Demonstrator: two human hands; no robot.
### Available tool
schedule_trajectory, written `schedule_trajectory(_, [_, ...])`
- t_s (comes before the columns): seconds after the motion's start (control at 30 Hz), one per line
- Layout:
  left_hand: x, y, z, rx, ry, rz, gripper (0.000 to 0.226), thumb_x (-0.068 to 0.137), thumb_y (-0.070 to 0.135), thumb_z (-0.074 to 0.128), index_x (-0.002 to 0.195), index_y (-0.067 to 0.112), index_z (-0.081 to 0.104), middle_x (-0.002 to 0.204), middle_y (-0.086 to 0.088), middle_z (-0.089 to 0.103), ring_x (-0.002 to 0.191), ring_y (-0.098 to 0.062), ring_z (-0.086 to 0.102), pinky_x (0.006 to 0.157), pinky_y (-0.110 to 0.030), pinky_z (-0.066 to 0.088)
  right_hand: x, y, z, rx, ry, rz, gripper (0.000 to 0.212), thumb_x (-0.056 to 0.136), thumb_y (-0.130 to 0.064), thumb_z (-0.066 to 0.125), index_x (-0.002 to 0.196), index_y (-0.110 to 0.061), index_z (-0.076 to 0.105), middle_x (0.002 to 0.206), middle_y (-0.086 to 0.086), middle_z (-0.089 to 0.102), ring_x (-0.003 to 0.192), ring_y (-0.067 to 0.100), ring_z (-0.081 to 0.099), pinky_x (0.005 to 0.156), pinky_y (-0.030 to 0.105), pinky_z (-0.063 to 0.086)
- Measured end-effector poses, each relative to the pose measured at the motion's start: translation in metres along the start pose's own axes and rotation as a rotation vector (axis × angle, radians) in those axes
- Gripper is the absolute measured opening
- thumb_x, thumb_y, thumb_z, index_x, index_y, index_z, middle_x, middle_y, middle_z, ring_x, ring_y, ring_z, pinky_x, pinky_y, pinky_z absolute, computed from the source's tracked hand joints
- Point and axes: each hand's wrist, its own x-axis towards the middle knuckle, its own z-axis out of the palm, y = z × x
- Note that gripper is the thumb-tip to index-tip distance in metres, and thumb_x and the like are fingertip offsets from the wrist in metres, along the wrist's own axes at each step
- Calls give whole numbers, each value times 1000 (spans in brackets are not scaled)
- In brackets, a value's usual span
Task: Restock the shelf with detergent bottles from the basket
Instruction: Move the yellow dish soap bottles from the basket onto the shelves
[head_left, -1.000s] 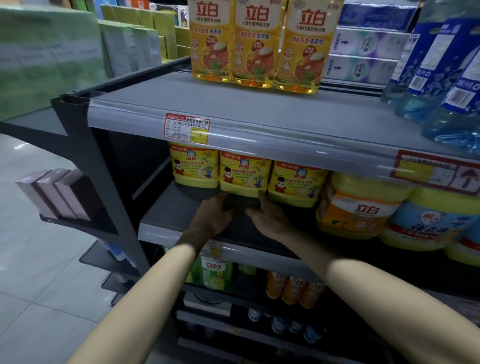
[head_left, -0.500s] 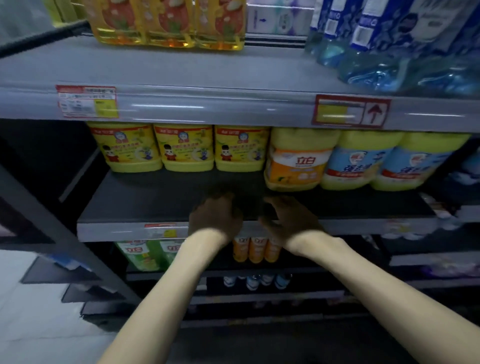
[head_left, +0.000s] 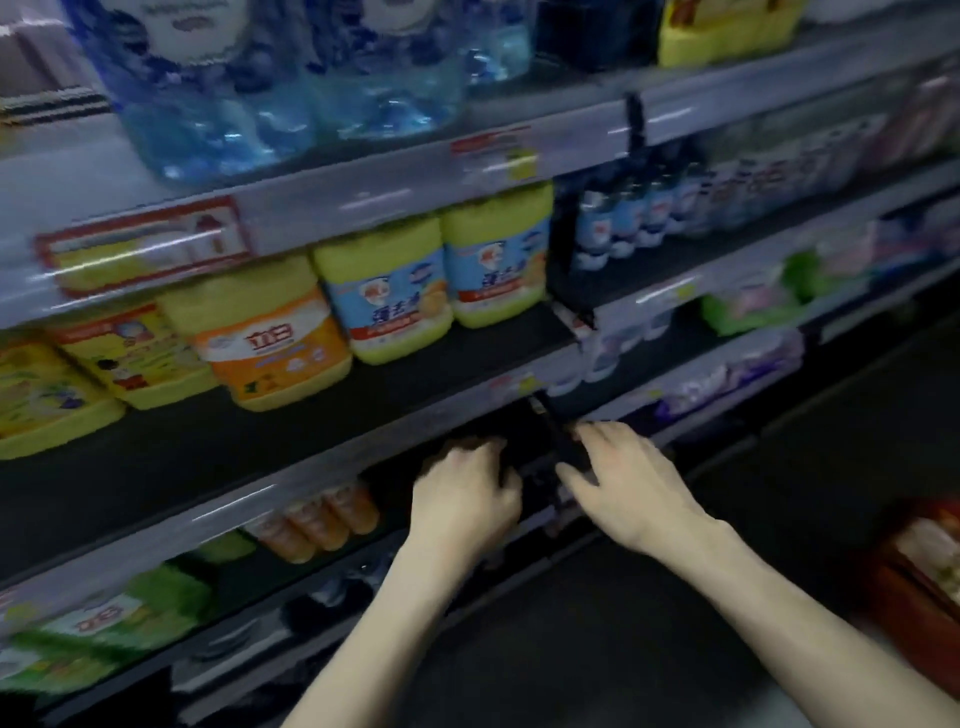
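Reach done, view swinging right toward the basket (head_left: 901, 587).
My left hand (head_left: 467, 499), loosely curled, and right hand (head_left: 631, 488), fingers spread, have dropped off the shelf (head_left: 156, 467) and hang empty below its edge; the bottles (head_left: 270, 348) stand in their row, so the basket, low right, looks next.

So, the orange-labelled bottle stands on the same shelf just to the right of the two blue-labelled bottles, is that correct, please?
Not quite. The head view shows the orange-labelled bottle just to the left of the two blue-labelled bottles, on the same shelf.
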Motion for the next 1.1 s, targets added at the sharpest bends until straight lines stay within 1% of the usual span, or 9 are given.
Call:
schedule_trajectory(0.07, [14, 42, 33, 36, -50, 48, 42, 96, 41, 51, 134, 27, 63, 128, -3, 69, 117, -30, 65, 89, -41, 57, -18, 54, 0, 11, -3, 41, 59, 104, -49, 51, 153, -16, 50, 149, 4, 57, 142, 24, 47, 117, 36, 36])
schedule_trajectory(0.13, [26, 84, 69, 66, -116, 72, 42, 95, 41, 51, 132, 26, 64, 127, -3, 69, 116, -30, 65, 90, -41, 56, -36, 109, 4, 3, -49, 109, 62, 106, -51, 47, 157, -17, 45, 155, 3, 53, 146, 22, 42, 120, 36, 32])
schedule_trajectory(0.27, [47, 174, 133, 123, -243, 129, 32, 97, 43, 51, 118, 24, 66, 118, -4, 71, 108, -31, 67, 87, -39, 56, -71, 215, 10, 16, -142, 251, 61, 106, -54, 43, 154, -18, 47, 153, 2, 55, 145, 24, 44, 119, 39, 37])
schedule_trajectory(0.33, [52, 215, 160, 111, -295, 174, 30, 98, 42, 51, 119, 27, 67, 118, -2, 72, 107, -27, 68, 86, -38, 55, -87, 257, 13, 48, -183, 337, 59, 106, -54, 43, 153, -18, 49, 150, 3, 57, 143, 25, 46, 116, 42, 40])
schedule_trajectory(0.4, [56, 253, 185, 122, -363, 209, 35, 98, 41, 51, 127, 28, 66, 125, -1, 71, 114, -26, 67, 92, -40, 54, -101, 291, 15, 79, -198, 414, 58, 105, -55, 44, 151, -19, 50, 147, 3, 58, 140, 26, 48, 114, 43, 42])
schedule_trajectory(0.53, [66, 312, 227, 186, -490, 282, 42, 98, 37, 51, 135, 23, 64, 134, -4, 69, 124, -28, 63, 99, -41, 51, -115, 342, 21, 123, -202, 529, 55, 104, -55, 44, 145, -21, 55, 142, 3, 63, 136, 26, 52, 110, 41, 44])
schedule_trajectory(0.73, [105, 378, 279, 313, -611, 433, 42, 98, 37, 51, 134, 19, 63, 130, -7, 69, 122, -30, 64, 99, -39, 53, -118, 404, 22, 204, -151, 717, 52, 103, -54, 46, 141, -23, 59, 137, 3, 66, 132, 27, 57, 107, 41, 46])
schedule_trajectory(0.97, [154, 461, 327, 324, -735, 598, 40, 98, 38, 52, 131, 19, 64, 125, -5, 71, 118, -29, 67, 96, -38, 55, -117, 481, 8, 267, -153, 949, 50, 104, -52, 46, 141, -22, 59, 135, 4, 68, 128, 29, 60, 103, 40, 48])
schedule_trajectory(1.1, [174, 500, 354, 338, -837, 671, 35, 97, 39, 53, 125, 22, 65, 121, -6, 71, 116, -32, 67, 93, -38, 55, -119, 520, 5, 301, -147, 1082, 43, 104, -50, 46, 131, -19, 62, 129, 7, 69, 123, 32, 62, 97, 39, 50])
